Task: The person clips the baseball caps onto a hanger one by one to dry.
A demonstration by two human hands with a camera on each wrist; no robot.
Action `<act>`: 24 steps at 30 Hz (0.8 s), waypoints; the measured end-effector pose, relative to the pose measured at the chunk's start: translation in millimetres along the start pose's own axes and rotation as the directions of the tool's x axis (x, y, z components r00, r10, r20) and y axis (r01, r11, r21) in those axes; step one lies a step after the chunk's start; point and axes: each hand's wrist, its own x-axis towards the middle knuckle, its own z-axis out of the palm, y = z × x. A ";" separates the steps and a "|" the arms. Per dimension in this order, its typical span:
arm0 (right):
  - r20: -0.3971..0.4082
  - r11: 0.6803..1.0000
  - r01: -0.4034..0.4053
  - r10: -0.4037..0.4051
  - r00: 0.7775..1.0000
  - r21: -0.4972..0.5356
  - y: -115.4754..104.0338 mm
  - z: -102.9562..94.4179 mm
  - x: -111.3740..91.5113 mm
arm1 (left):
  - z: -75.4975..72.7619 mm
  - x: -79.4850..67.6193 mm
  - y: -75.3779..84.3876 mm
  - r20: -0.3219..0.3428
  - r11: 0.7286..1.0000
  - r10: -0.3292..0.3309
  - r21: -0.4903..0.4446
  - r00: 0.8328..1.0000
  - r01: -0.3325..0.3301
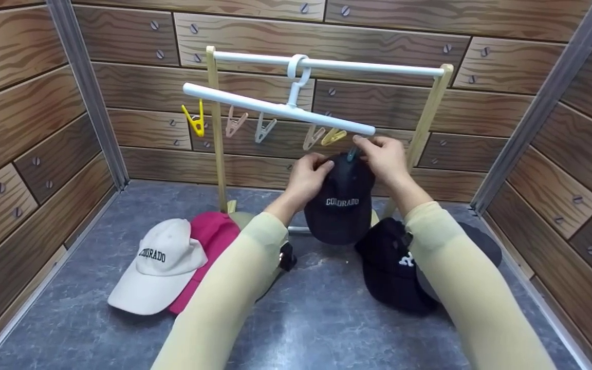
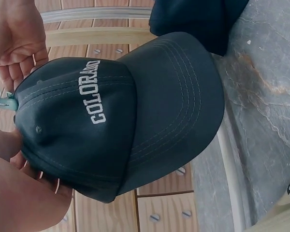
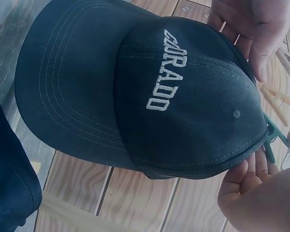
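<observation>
Bordering a marbled surface (image 1: 321,329), woodgrain walls (image 1: 255,37) back the held cap (image 1: 341,222).

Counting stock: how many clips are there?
6: left to right below the hanger, yellow clip, pink clip, grey clip, beige clip, dull-yellow clip, and teal clip at the held cap.

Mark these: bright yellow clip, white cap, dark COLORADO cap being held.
Bright yellow clip (image 1: 199,126): head view, on its lower body.
White cap (image 1: 165,265): head view, lower front of the crown.
Dark COLORADO cap (image 2: 118,113): left wrist view, crown, near the brim.
</observation>
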 end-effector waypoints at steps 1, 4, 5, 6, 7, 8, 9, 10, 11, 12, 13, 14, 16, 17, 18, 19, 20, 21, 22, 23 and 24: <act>-0.002 1.000 0.001 -0.001 1.000 0.000 0.1 -0.3 0.1 | 0.0 0.1 0.0 0.003 1.000 -0.001 0.006 1.000 0.001; -0.002 1.000 0.003 -0.003 1.000 0.004 -0.4 -0.2 -0.3 | -1.2 0.3 -0.4 0.003 0.999 0.000 0.033 1.000 0.000; -0.003 1.000 0.006 -0.006 1.000 0.004 -0.2 0.0 -0.1 | -1.7 0.3 -0.7 0.003 0.999 0.000 0.043 1.000 0.000; -0.004 1.000 0.009 -0.009 1.000 0.003 -0.2 0.3 -0.1 | -2.2 0.4 -0.9 0.002 0.999 0.001 0.053 1.000 -0.002; -0.005 1.000 0.013 -0.013 1.000 -0.001 0.0 0.5 0.2 | -2.6 0.5 -1.1 0.002 0.998 0.000 0.061 1.000 0.000; -0.004 1.000 0.020 -0.020 1.000 -0.002 0.1 0.7 0.3 | -3.0 0.6 -1.3 0.003 0.998 -0.003 0.069 1.000 0.003; -0.004 1.000 0.029 -0.029 1.000 -0.009 0.4 0.9 0.5 | -3.2 0.7 -1.5 0.004 0.997 -0.007 0.075 1.000 0.006; -0.004 0.999 0.039 -0.039 0.999 -0.022 0.8 1.3 0.7 | -3.7 0.6 -1.9 0.006 0.997 -0.011 0.080 1.000 0.010; -0.003 0.998 0.048 -0.048 0.999 -0.036 1.3 1.7 1.0 | -4.1 0.6 -2.2 0.006 0.996 -0.014 0.087 1.000 0.013; -0.001 0.997 0.056 -0.056 0.998 -0.048 1.4 2.1 0.8 | -4.5 0.5 -2.5 0.007 0.996 -0.018 0.091 1.000 0.017; 0.001 0.996 0.063 -0.063 0.998 -0.060 1.5 2.4 0.5 | -4.9 0.3 -3.0 0.007 0.995 -0.023 0.094 1.000 0.022; 0.005 0.995 0.070 -0.070 0.998 -0.073 1.5 2.8 0.1 | -5.2 0.0 -3.5 0.007 0.995 -0.027 0.096 1.000 0.026; 0.007 0.993 0.074 -0.073 0.997 -0.091 1.6 3.2 -0.8 | -5.6 -0.3 -4.6 0.008 0.995 -0.034 0.093 0.999 0.033; 0.007 0.993 0.072 -0.072 0.997 -0.093 1.7 3.3 -1.0 | -5.7 -0.6 -4.9 0.009 0.995 -0.037 0.091 0.999 0.036; 0.005 0.993 0.072 -0.071 0.997 -0.094 1.7 3.4 -1.3 | -5.9 -0.6 -5.2 0.011 0.995 -0.038 0.091 0.999 0.037; 0.003 0.993 0.072 -0.072 0.997 -0.098 1.6 3.5 -1.7 | -5.9 -0.7 -5.6 0.012 0.995 -0.038 0.093 0.999 0.037; 0.002 0.992 0.073 -0.074 0.997 -0.102 1.6 3.7 -2.0 | -6.1 -0.8 -5.8 0.013 0.995 -0.038 0.094 0.999 0.037; -0.001 0.992 0.074 -0.074 0.997 -0.105 1.9 3.8 -1.9 | -6.3 -0.8 -6.0 0.014 0.995 -0.036 0.098 0.999 0.035; -0.004 0.991 0.076 -0.077 0.997 -0.113 2.1 3.8 -1.8 | -6.6 -0.9 -6.0 0.014 0.994 -0.034 0.103 0.999 0.032; -0.007 0.990 0.079 -0.081 0.997 -0.120 2.4 3.8 -1.6 | -7.0 -1.0 -6.0 0.014 0.994 -0.031 0.107 0.999 0.029; -0.010 0.988 0.083 -0.085 0.996 -0.128 2.6 3.9 -1.4 | -7.2 -1.0 -6.0 0.014 0.993 -0.028 0.112 1.000 0.027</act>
